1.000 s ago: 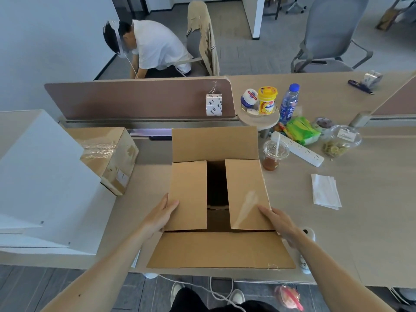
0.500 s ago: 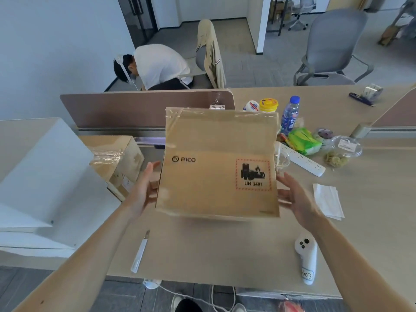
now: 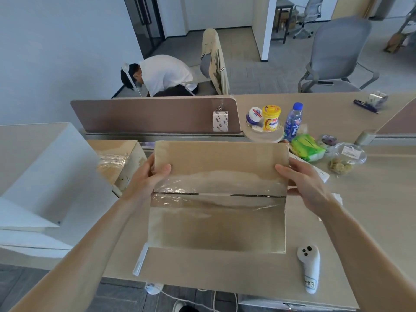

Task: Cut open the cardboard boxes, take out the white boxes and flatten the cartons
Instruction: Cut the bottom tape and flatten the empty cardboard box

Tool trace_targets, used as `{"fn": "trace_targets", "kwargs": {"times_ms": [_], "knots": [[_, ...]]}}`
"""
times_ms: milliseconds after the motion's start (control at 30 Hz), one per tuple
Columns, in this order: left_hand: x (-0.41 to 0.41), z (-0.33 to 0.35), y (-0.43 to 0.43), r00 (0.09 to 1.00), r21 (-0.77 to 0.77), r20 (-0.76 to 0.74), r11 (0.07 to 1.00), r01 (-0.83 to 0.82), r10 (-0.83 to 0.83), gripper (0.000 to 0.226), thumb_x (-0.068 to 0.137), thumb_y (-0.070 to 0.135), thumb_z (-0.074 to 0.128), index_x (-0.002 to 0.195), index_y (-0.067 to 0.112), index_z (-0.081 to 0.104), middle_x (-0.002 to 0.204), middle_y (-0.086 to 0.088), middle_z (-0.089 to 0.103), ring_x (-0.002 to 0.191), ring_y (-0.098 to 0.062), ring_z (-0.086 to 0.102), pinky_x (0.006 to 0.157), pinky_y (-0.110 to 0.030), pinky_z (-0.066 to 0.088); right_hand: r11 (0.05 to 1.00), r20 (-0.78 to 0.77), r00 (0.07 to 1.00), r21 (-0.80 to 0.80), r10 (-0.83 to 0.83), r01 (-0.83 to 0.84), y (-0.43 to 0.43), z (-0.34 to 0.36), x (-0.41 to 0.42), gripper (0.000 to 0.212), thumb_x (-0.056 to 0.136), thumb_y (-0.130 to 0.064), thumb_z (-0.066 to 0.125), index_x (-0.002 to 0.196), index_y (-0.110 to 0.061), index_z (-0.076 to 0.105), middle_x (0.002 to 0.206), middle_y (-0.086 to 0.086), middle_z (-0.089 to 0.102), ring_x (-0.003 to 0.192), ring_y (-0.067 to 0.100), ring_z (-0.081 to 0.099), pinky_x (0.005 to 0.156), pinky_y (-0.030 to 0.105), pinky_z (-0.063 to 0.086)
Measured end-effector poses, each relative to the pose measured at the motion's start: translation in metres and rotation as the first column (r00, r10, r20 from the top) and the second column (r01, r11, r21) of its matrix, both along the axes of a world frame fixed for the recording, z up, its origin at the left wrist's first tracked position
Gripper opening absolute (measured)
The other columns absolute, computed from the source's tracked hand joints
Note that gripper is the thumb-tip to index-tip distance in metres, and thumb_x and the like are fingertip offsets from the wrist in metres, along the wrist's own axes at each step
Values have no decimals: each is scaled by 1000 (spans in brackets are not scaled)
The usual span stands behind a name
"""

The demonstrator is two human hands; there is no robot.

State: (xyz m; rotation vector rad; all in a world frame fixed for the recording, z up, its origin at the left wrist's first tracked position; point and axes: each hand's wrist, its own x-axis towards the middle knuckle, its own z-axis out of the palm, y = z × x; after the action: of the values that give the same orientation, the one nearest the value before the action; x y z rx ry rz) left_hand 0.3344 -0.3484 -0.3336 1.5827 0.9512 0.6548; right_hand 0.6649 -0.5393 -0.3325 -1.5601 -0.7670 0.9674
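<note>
Both of your hands hold the cardboard carton (image 3: 216, 226). Your left hand (image 3: 144, 181) grips its left edge near the top. The thumb lies on the side facing you and the other fingers are tucked behind. Your right hand (image 3: 308, 185) grips the right edge the same way. The carton sits between your hands, over the desk (image 3: 225, 271), with one big flat side turned to you. Clear tape (image 3: 216, 183) runs across that side, level with your hands. A thin dark slit shows along the seam under it. I cannot tell if the carton's near edge touches the desk.

Closer to you than your left hand, a thin white cutter (image 3: 140, 260) lies on the desk by the carton's corner. Closer to you than your right hand lies a white controller (image 3: 309, 266).

Left of your left hand are the big white boxes (image 3: 33, 188). Just behind that hand is a second cardboard box (image 3: 119, 163) with crinkly plastic on top.

Behind your right hand a white power strip (image 3: 319, 173) peeks out. Past it are a green packet (image 3: 307, 147) and a clear tub (image 3: 346, 156). Farther back stand a yellow jar (image 3: 271, 117) and a blue bottle (image 3: 293, 121).

Behind the carton stands a brown divider (image 3: 153, 115). Far past it, a person in a white shirt (image 3: 164, 73) bends down.
</note>
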Motion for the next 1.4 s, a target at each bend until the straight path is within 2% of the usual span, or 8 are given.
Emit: {"fn": "trace_targets", "kwargs": {"times_ms": [133,300,433,567,733,1067,1233,1400], "knots": [[2,-1,8,991,-14,-122,998,-62,59,41,84,56,63,122,41,65,117,12,73,112,-15,67,107,-47,46,993,67,996,-96,-56,62,11,3,-4,19,96,-37,60,106,-25,70,92,-4,73,77,11,68,55,26,54],[7,-23,5,974,-78,-216,992,-95,76,33,93,55,61,120,36,66,111,16,74,107,-11,68,104,-43,49,962,155,986,-252,-62,100,22,-21,-8,21,94,-46,60,93,-26,66,92,-4,70,84,14,66,62,31,53],[8,-40,4,947,29,-293,991,-128,131,28,95,60,54,117,45,62,109,23,70,107,-8,64,101,-39,49,971,267,963,-222,-28,89,21,-34,-16,19,96,-41,59,89,-25,65,88,-3,68,81,13,63,64,29,48],[4,-49,8,960,105,-246,988,-109,132,45,90,66,53,128,42,58,112,22,70,110,-6,64,93,-33,50,983,402,914,-143,-53,119,20,-40,-17,31,96,-36,60,71,-18,55,68,-1,52,62,15,47,57,28,34],[10,-57,5,970,53,-215,993,-106,115,33,102,45,52,130,30,58,112,16,69,106,-1,62,89,-22,47,984,434,900,-137,-44,114,22,-52,-17,30,97,-32,60,69,-26,52,66,-4,49,63,15,44,58,30,33],[16,-89,11,956,-13,-272,993,-119,111,40,96,52,54,131,32,58,117,15,68,111,-9,62,103,-40,50,958,458,889,-264,18,116,28,-85,-18,15,97,-39,56,90,-27,60,74,-2,56,73,19,54,67,37,42],[8,-94,12,960,-6,-268,996,-91,86,19,101,39,56,118,39,63,106,16,73,102,-5,67,97,-35,52,946,481,876,-302,41,122,24,-88,-13,31,95,-36,60,68,-23,52,65,-6,48,63,15,46,59,34,35],[4,-103,8,964,-43,-256,996,-82,68,27,100,42,56,125,33,63,112,15,73,105,-3,66,100,-34,52,927,504,861,-349,64,135,18,-93,-20,32,95,-31,60,66,-21,48,63,-6,45,61,14,43,57,32,34]]}}
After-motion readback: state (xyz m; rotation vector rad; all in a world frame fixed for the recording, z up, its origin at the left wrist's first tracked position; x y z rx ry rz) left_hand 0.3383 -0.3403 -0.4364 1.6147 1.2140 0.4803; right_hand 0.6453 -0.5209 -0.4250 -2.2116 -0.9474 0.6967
